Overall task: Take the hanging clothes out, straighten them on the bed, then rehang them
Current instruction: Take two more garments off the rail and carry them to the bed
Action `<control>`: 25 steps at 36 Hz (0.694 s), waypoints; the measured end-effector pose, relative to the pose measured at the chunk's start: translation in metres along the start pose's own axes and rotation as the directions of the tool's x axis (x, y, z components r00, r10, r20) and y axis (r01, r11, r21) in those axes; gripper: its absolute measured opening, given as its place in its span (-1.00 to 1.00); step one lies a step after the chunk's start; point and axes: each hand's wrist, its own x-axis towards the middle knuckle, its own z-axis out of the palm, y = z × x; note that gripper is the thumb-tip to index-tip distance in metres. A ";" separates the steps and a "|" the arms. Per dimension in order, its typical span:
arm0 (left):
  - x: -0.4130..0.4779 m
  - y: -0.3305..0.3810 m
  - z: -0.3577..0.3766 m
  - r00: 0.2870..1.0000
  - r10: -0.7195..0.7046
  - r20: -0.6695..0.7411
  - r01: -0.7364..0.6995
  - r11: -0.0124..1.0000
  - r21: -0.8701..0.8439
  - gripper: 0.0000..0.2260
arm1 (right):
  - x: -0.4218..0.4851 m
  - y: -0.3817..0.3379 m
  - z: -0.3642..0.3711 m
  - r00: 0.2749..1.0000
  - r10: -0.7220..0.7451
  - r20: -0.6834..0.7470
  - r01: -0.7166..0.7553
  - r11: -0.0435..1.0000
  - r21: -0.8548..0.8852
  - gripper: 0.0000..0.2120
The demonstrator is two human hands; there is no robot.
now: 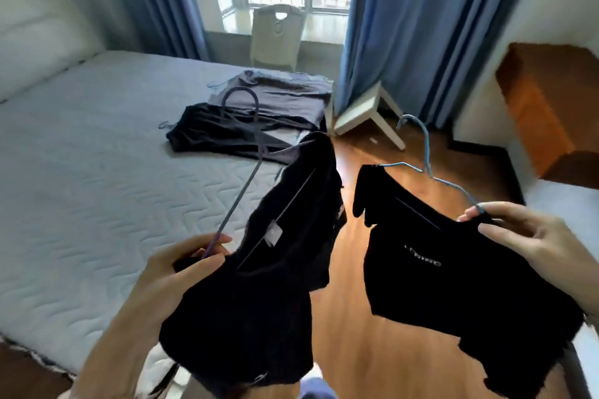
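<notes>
Bed: I see the quilted grey mattress (97, 146) on my left, with a grey garment (275, 94) and a black garment (227, 136) lying flat at its far edge.
Left load: dark top (259, 301) on a purple wire hanger (243, 194), at the bed's near edge; my left hand (175, 269) pinches the hanger's end and the cloth.
Right load: black top (437, 285) on a blue wire hanger (428, 152), above the wood floor (350, 334); my right hand (525, 236) pinches its shoulder.

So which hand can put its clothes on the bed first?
Probably the left hand: its dark garment on the purple hanger hangs at the bed edge, while the right hand holds its black garment over the floor.
</notes>
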 end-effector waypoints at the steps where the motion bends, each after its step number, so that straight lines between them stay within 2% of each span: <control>1: 0.002 0.003 -0.006 0.999 -0.006 -0.048 0.007 1.000 0.010 -0.66 | 0.020 -0.001 0.005 0.999 -0.024 0.047 0.024 1.000 0.002 -0.32; 3: 0.010 -0.003 -0.024 0.994 -0.005 -0.109 0.012 0.998 0.067 -0.62 | 0.060 -0.005 0.017 0.986 -0.077 0.147 0.074 0.997 0.026 -0.38; 6: 0.020 -0.009 -0.046 0.980 -0.034 -0.197 0.054 0.994 0.097 -0.67 | 0.124 -0.023 0.041 0.944 -0.104 0.314 0.106 0.994 0.009 -0.78; 7: 0.022 -0.010 -0.051 0.972 -0.062 -0.227 0.085 0.992 0.091 -0.68 | 0.143 -0.029 0.049 0.925 -0.112 0.363 0.120 0.993 0.001 -0.83; 9: 0.026 -0.009 -0.062 0.964 -0.064 -0.256 0.091 0.991 0.095 -0.72 | 0.179 -0.041 0.064 0.888 -0.139 0.437 0.163 0.987 -0.016 -0.77; 11: 0.029 -0.009 -0.077 0.950 -0.072 -0.304 0.110 0.988 0.112 -0.92 | 0.217 -0.048 0.079 0.856 -0.162 0.491 0.190 0.982 -0.008 -0.48; 12: 0.029 -0.015 -0.086 0.957 -0.057 -0.286 0.104 0.983 0.153 -0.75 | 0.235 -0.053 0.089 0.835 -0.173 0.522 0.206 0.979 -0.006 -0.45; 13: 0.028 -0.007 -0.088 0.952 -0.086 -0.294 0.133 0.980 0.147 -0.68 | 0.253 -0.060 0.100 0.819 -0.181 0.544 0.220 0.976 -0.006 -0.54; 15: 0.031 -0.010 -0.102 0.930 -0.089 -0.357 0.153 0.976 0.153 -0.94 | 0.290 -0.071 0.123 0.769 -0.201 0.607 0.261 0.965 -0.012 -0.93; 16: 0.033 -0.019 -0.113 0.925 -0.103 -0.366 0.176 0.970 0.171 -0.76 | 0.308 -0.074 0.136 0.761 -0.214 0.612 0.297 0.954 -0.036 -0.79; 17: 0.037 -0.013 -0.114 0.911 -0.103 -0.400 0.183 0.969 0.167 -0.70 | 0.325 -0.078 0.149 0.739 -0.236 0.631 0.340 0.939 -0.047 -0.71; 18: 0.037 -0.023 -0.126 0.893 -0.109 -0.437 0.202 0.964 0.173 -0.77 | 0.342 -0.081 0.163 0.731 -0.249 0.635 0.370 0.927 -0.063 -0.69; 19: 0.040 -0.019 -0.128 0.869 -0.113 -0.482 0.227 0.956 0.185 -0.94 | 0.359 -0.083 0.178 0.721 -0.264 0.640 0.398 0.915 -0.071 -0.68; 21: 0.046 -0.026 -0.139 0.847 -0.114 -0.520 0.261 0.940 0.219 -0.68 | 0.394 -0.087 0.210 0.709 -0.283 0.646 0.435 0.896 -0.086 -0.70; 22: 0.051 -0.035 -0.145 0.822 -0.099 -0.561 0.257 0.943 0.210 -0.73 | 0.413 -0.089 0.227 0.701 -0.299 0.647 0.468 0.878 -0.101 -0.70; 23: 0.057 -0.039 -0.151 0.786 -0.113 -0.608 0.296 0.932 0.211 -0.89 | 0.430 -0.090 0.243 0.693 -0.324 0.644 0.505 0.856 -0.111 -0.70; 24: 0.062 -0.046 -0.159 0.774 -0.131 -0.620 0.326 0.921 0.212 -0.92 | 0.447 -0.091 0.259 0.689 -0.333 0.644 0.524 0.843 -0.125 -0.69; 25: 0.070 -0.047 -0.162 0.753 -0.134 -0.644 0.359 0.904 0.232 -0.85 | 0.466 -0.091 0.275 0.687 -0.343 0.640 0.542 0.829 -0.137 -0.69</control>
